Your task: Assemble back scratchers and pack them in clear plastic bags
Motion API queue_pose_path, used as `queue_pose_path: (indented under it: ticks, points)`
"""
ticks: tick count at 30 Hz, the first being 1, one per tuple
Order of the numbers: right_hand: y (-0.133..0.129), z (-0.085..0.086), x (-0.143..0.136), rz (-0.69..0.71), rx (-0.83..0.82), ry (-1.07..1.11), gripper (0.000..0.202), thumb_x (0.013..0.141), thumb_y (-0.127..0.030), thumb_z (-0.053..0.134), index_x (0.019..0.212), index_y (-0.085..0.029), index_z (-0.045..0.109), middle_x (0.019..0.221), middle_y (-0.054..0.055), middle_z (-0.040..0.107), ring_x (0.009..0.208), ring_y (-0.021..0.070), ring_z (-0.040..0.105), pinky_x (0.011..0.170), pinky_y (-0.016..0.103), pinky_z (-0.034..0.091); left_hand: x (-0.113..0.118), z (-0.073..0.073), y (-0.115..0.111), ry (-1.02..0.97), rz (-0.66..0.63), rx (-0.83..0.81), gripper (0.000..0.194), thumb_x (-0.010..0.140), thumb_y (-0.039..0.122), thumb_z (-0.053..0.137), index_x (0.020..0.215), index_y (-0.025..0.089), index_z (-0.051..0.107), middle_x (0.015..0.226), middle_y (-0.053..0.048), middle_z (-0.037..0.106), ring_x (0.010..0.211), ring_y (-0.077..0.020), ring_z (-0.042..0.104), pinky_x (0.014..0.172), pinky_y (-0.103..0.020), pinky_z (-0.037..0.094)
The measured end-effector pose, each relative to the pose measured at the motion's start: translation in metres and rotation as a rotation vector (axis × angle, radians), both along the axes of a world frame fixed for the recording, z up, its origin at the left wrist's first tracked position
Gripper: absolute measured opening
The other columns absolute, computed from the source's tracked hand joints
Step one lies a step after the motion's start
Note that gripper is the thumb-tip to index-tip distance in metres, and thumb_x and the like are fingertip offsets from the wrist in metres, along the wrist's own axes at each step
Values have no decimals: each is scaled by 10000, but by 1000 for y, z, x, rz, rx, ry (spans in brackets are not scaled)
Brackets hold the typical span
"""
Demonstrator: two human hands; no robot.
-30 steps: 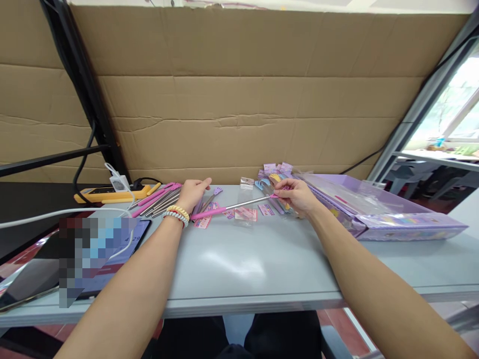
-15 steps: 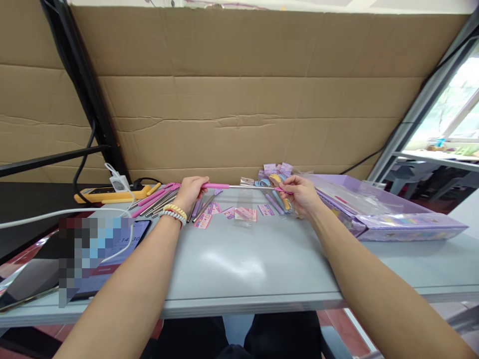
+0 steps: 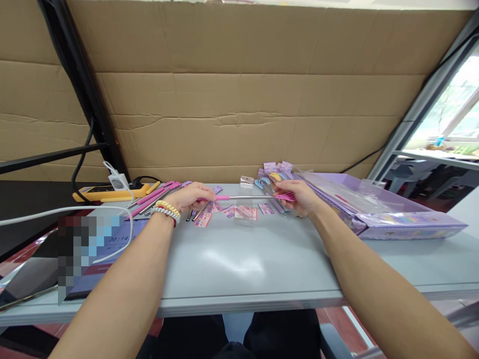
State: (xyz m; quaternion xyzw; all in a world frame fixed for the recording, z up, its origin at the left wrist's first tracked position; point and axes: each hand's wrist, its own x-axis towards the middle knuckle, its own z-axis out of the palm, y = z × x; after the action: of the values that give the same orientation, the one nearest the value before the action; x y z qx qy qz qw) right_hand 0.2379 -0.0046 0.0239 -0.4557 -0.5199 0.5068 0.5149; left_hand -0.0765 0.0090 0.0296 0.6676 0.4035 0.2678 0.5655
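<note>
A pink rod with a metal shaft [image 3: 250,197] spans the space between both hands, level above the grey table. My left hand [image 3: 192,196] is closed round its pink handle. At the other end, my right hand [image 3: 298,196] grips the pink claw-shaped head [image 3: 286,197]. Small printed cards [image 3: 203,219] and a clear plastic sleeve [image 3: 246,213] lie beneath the rod. Beside my left hand is a pile of pink and metal rods [image 3: 149,202]. Packaged pieces with purple labels [image 3: 270,168] are behind my right hand.
A purple box [image 3: 411,225] holding clear plastic sits at the right. On the left are a yellow power strip [image 3: 112,193], a white cable [image 3: 67,211] and a tablet [image 3: 108,257]. Cardboard [image 3: 239,94] stands behind the table [image 3: 243,279].
The rod has dropped slightly, and its pink head shows more in my right hand. My left hand has turned and come down a little, still holding the handle.
</note>
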Motion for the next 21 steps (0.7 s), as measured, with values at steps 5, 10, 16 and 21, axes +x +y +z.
queue_pose_path:
  ticks: [5, 10, 16, 21]
  points:
    - [-6, -1, -19, -70, 79, -83, 273, 543, -306, 783, 513, -143, 566, 348, -23, 469, 251, 55, 364, 223, 160, 199, 24, 4, -12, -7, 15, 7, 266, 578, 300, 718, 490, 154, 514, 400, 76, 236, 365, -23, 153, 390, -228, 71]
    - [-11, 2, -34, -89, 156, -76, 299, 508, -316, 800, 498, -152, 550, 335, -29, 457, 271, 63, 378, 246, 167, 189, 44, 9, -21, -50, 99, 73, 270, 570, 274, 721, 462, 151, 506, 377, 73, 255, 356, -19, 164, 395, -237, 94]
    - [-16, 8, -37, -81, 180, -38, 330, 484, -343, 809, 496, -153, 540, 347, -25, 461, 277, 63, 379, 259, 175, 166, 54, 13, -29, -28, 166, 183, 202, 578, 287, 712, 533, 131, 592, 379, 70, 281, 355, -31, 210, 383, -238, 146]
    - [-15, 4, -35, -27, 223, -55, 313, 517, -348, 781, 509, -166, 527, 381, -36, 460, 311, 68, 390, 297, 191, 192, 53, 17, -34, 78, 182, 290, 213, 603, 327, 692, 561, 133, 617, 395, 55, 337, 362, -44, 262, 378, -233, 175]
